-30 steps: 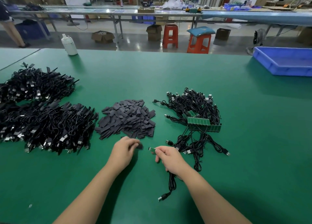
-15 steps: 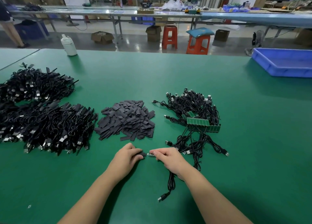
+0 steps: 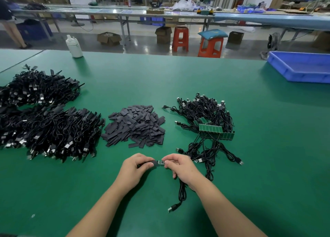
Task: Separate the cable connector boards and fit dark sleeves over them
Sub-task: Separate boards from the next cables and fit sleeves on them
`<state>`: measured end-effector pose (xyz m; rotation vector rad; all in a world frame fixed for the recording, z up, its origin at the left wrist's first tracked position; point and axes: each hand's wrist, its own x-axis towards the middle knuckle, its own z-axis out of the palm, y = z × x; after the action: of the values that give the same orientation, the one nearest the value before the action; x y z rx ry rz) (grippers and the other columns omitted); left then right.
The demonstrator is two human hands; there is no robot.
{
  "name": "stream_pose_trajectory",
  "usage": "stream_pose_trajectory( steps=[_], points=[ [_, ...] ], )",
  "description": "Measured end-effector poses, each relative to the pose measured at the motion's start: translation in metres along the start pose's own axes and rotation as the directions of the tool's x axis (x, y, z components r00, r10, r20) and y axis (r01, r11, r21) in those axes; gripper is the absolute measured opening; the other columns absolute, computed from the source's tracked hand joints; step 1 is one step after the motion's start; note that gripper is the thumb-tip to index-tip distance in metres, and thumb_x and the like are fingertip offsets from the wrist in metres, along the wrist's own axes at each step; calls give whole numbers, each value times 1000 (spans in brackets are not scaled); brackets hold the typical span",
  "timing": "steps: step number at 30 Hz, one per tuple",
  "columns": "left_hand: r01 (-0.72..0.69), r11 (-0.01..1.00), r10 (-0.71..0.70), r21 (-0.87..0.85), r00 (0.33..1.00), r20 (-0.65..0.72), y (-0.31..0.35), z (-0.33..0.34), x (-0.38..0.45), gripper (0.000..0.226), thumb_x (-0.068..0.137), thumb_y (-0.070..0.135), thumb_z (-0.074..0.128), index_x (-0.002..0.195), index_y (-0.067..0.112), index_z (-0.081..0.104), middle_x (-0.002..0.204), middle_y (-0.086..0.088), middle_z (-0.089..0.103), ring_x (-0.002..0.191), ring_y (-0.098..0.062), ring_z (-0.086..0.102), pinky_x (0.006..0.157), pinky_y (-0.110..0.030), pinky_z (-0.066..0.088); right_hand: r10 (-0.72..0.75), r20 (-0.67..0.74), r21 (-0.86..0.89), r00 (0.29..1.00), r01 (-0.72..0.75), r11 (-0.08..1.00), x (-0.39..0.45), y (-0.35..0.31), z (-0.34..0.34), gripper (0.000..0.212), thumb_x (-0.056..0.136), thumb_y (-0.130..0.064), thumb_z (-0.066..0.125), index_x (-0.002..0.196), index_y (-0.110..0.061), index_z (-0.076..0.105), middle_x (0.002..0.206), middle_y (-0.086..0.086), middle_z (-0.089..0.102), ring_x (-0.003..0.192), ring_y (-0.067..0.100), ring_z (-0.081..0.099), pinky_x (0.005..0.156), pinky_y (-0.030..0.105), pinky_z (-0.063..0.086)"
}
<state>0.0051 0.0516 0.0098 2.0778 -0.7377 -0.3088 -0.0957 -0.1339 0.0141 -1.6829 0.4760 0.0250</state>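
Pinched in left grip (image 3: pixel 134 167): dark sleeve (image 3: pixel 149 164), mouth toward 3 o'clock. Pinched in right grip (image 3: pixel 180 166): connector board (image 3: pixel 160 162), long axis 9-to-3, tip just entering the sleeve, low above the counter (image 3: pixel 267 165).
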Motion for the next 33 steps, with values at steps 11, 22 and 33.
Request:
stream_pose_trajectory(
  steps=[11, 22, 33],
  points=[
    [-16, 1000, 15, -14, 998, -67, -3, 14, -12, 18, 83, 17, 77, 100, 24, 78, 93, 11, 70, 90, -2, 63, 84, -16, 46, -9, 11, -35, 1000, 10, 999, -1, -1, 0, 16, 95, -13, 62, 95, -23, 74, 88, 5, 74, 47, 10, 49, 56, 22, 48],
    [-75, 996, 79, 38, 993, -91, -6, 12, -14, 21, 83, 18, 77, 103, 26, 77, 97, 18, 66, 93, 4, 59, 83, -8, 41, -6, -4, -55, 1000, 5, 998, 2, 0, 3, 18, 94, -18, 65, 91, -32, 76, 85, -3, 76, 49, 8, 51, 58, 22, 51],
    [-114, 985, 124, 127, 989, -75, -7, 9, -15, 24, 81, 20, 79, 104, 23, 77, 95, 25, 71, 88, 10, 63, 83, -4, 42, -10, 21, -68, 1000, 11, 998, 8, -1, 10, 19, 95, -16, 64, 91, -32, 75, 82, -4, 74, 46, 1, 51, 52, 20, 48]
  ],
)
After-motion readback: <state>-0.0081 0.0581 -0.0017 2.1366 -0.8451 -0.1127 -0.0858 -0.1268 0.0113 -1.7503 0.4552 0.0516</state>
